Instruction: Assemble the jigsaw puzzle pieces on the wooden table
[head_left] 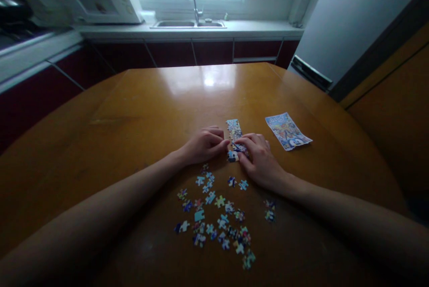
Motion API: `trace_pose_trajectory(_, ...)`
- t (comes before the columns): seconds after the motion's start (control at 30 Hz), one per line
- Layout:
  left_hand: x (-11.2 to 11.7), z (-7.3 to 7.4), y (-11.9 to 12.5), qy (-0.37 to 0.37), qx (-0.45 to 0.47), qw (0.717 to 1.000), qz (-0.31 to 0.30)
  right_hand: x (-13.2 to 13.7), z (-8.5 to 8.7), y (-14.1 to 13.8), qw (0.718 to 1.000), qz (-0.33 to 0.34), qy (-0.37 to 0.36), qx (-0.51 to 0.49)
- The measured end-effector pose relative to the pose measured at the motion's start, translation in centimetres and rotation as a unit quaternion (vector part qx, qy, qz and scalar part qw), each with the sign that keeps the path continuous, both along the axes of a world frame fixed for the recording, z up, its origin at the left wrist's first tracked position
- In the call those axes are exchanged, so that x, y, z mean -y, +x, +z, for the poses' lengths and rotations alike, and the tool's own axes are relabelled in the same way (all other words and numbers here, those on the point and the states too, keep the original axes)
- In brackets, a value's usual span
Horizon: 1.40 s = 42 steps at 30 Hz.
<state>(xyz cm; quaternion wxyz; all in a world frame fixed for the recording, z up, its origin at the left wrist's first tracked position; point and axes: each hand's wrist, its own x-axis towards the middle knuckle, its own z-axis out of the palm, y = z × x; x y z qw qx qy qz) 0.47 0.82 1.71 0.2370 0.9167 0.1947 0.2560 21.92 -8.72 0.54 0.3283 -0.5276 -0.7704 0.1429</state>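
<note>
A partly joined strip of jigsaw puzzle (233,128) lies on the wooden table, running away from me. At its left edge rests my left hand (206,144), fingers curled in and the thumb tip beside the pieces; nothing shows in it. My right hand (258,155) covers the strip's lower right part, with its fingertips on the pieces and its thumb against a blue and white section (233,156) at the near end. Loose jigsaw pieces (210,197) are scattered nearer to me, below the hands. What lies under the right palm is hidden.
A creased picture sheet (288,131) lies right of the strip. Several loose pieces (269,211) sit apart near my right forearm. Beyond the table (150,99) are a counter with a sink (174,23), a microwave (100,3) and a fridge (355,14) at right.
</note>
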Motion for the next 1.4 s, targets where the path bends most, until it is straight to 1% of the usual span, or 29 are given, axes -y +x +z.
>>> trace_pose_trajectory(0.13, 0.1, 0.1, 0.0, -0.004, 0.002, 1.000, 0.004, -0.2, -0.1, 0.0, 1.000, -0.008, -0.011, -0.016)
trace_pose_trajectory(0.23, 0.1, 0.1, 0.0, 0.001, 0.002, 1.000, 0.020, -0.4, -0.1, 0.1, 0.999, -0.015, -0.016, -0.029)
trace_pose_trajectory(0.37, 0.0, -0.2, 0.0, 0.003, 0.023, 0.998, 0.058, -0.9, -0.3, 0.3, 0.997, -0.029, -0.024, -0.063)
trace_pose_trajectory(0.53, -0.2, -0.5, 0.0, 0.006, 0.041, 0.994, 0.102, -2.1, -0.7, 1.0, 0.987, -0.056, -0.020, -0.150)
trace_pose_trajectory(0.67, -0.3, -0.6, -0.1, -0.001, 0.047, 0.987, 0.153, -2.7, -0.3, 1.2, 0.975, -0.081, -0.045, -0.200)
trace_pose_trajectory(0.77, -0.4, -0.7, -0.1, 0.002, 0.052, 0.984, 0.170, -3.0, 0.0, 1.5, 0.969, -0.078, -0.060, -0.225)
trace_pose_trajectory(0.9, -0.5, -0.9, -0.1, -0.001, 0.052, 0.984, 0.171, -3.9, -0.1, 2.4, 0.967, -0.060, -0.099, -0.228)
trace_pose_trajectory(1.0, -0.5, -0.9, -0.1, 0.001, 0.049, 0.985, 0.165, -4.5, -0.2, 2.9, 0.966, -0.068, -0.100, -0.227)
trace_pose_trajectory(1.23, -0.2, -0.6, 0.1, -0.009, 0.032, 0.993, 0.112, -4.4, -0.1, 2.8, 0.968, -0.049, -0.107, -0.223)
trace_pose_trajectory(1.4, -0.2, -0.7, 0.0, -0.012, 0.026, 0.995, 0.092, -4.4, -0.3, 2.7, 0.967, -0.052, -0.119, -0.221)
